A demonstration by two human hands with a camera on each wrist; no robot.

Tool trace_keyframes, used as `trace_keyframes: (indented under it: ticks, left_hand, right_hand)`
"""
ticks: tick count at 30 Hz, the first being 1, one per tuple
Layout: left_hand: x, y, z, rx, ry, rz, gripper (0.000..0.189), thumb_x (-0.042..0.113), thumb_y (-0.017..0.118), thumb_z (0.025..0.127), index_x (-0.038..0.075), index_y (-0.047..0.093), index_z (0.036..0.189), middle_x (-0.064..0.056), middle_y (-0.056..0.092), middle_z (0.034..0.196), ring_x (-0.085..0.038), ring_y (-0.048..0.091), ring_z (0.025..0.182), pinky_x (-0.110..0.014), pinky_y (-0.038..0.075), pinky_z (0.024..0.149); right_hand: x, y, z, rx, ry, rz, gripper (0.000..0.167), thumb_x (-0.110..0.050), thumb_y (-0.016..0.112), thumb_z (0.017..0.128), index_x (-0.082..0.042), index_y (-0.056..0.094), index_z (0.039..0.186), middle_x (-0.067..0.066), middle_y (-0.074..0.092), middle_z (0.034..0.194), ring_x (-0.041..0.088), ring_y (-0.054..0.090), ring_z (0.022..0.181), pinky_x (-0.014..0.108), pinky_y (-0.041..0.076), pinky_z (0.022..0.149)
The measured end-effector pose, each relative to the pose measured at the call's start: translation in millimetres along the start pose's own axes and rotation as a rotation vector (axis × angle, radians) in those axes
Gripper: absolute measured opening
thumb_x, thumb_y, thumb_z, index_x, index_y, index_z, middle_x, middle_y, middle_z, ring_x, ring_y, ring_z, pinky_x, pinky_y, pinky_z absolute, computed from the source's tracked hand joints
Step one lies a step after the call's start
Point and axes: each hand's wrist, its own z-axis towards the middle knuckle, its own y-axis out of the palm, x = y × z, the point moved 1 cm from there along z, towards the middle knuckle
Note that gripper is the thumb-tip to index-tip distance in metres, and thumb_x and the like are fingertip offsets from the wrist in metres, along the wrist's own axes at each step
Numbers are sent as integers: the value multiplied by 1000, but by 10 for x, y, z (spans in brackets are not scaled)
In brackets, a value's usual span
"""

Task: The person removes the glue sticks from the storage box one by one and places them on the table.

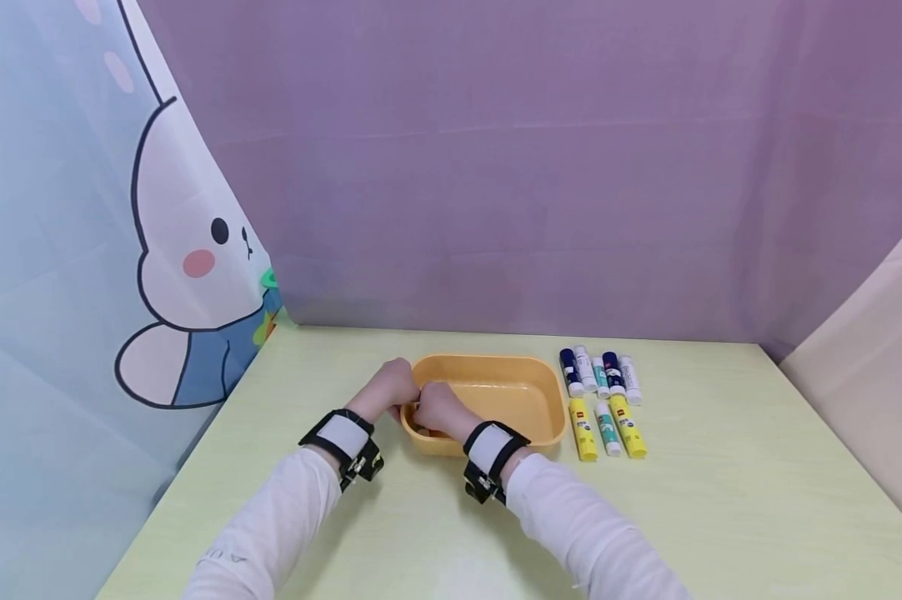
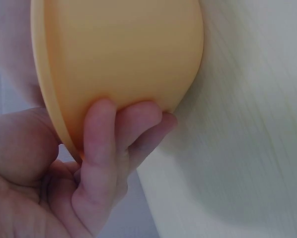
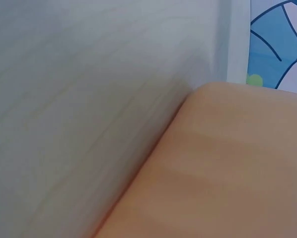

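A yellow-orange plastic basin stands on the table. My left hand grips the basin's left end, seen closely in the left wrist view, where the fingers press the outer wall and the thumb reaches over the rim. My right hand is down inside the basin at its left end, close beside the left hand. A small brownish patch shows under it, and its fingers are hidden, so I cannot tell what it holds. The right wrist view shows only the basin's outer wall and the tabletop.
Right of the basin lie several glue sticks in two rows: dark blue, white and teal ones at the back, yellow and teal ones in front. A purple curtain hangs behind the pale green table.
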Motion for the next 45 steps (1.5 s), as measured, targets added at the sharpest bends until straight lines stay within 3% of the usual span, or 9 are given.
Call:
trace_keyframes:
  ticks: [12, 20, 27, 30, 33, 38, 45]
  left_hand:
    - [115, -61, -242, 38, 5, 20, 9, 4, 54, 87, -4, 56, 85, -14, 61, 68, -19, 61, 42, -40, 61, 59]
    - [102, -50, -229, 42, 9, 5, 8, 2, 57, 84, -5, 55, 83, -18, 64, 72, -22, 61, 42, -40, 60, 55]
    - [104, -43, -206, 54, 13, 1, 9, 2, 58, 83, -7, 57, 83, -19, 65, 71, -22, 62, 42, -37, 60, 51]
    - [110, -45, -212, 58, 8, 3, 10, 0, 58, 82, -8, 57, 87, -19, 64, 70, -22, 63, 43, -34, 59, 48]
    - [110, -47, -215, 58, -9, 1, 13, -1, 58, 81, -9, 56, 90, -20, 65, 73, -23, 63, 44, -34, 59, 48]
    - [107, -45, -216, 63, -23, -6, 15, -2, 58, 79, -9, 54, 91, -22, 65, 77, -24, 63, 44, -35, 59, 48]
    - [100, -40, -238, 65, -30, -27, 24, -3, 58, 79, -13, 54, 100, -21, 62, 77, -24, 63, 44, -33, 58, 45]
  right_hand:
    - [-2, -1, 8, -5, 7, -5, 29, 0, 59, 82, -8, 50, 55, -2, 35, 47, 11, 43, 40, 16, 29, 39]
    - [-3, -88, -34, -49, 21, 7, 34, 1, 59, 80, -9, 45, 51, -2, 32, 48, 12, 39, 41, 17, 27, 41]
    - [-96, -382, -107, -78, 61, -52, 26, -3, 62, 81, -7, 52, 58, -2, 45, 49, 13, 50, 43, 18, 40, 42]
    - [-137, -524, -181, -90, 82, -13, 17, -2, 61, 82, -5, 53, 68, 1, 47, 56, 14, 52, 46, 28, 54, 50]
    - [-161, -666, -257, -87, 98, 10, 7, -3, 61, 84, 0, 55, 85, 7, 53, 69, 16, 57, 52, 37, 60, 61]
    - [-149, -921, -390, -34, 91, -9, 33, -5, 64, 84, 5, 55, 113, 13, 57, 87, 17, 61, 59, 32, 60, 57]
    - [-47, -1368, -609, -33, 63, -12, 53, -7, 61, 85, 5, 45, 134, 15, 63, 94, 16, 62, 61, 25, 57, 51]
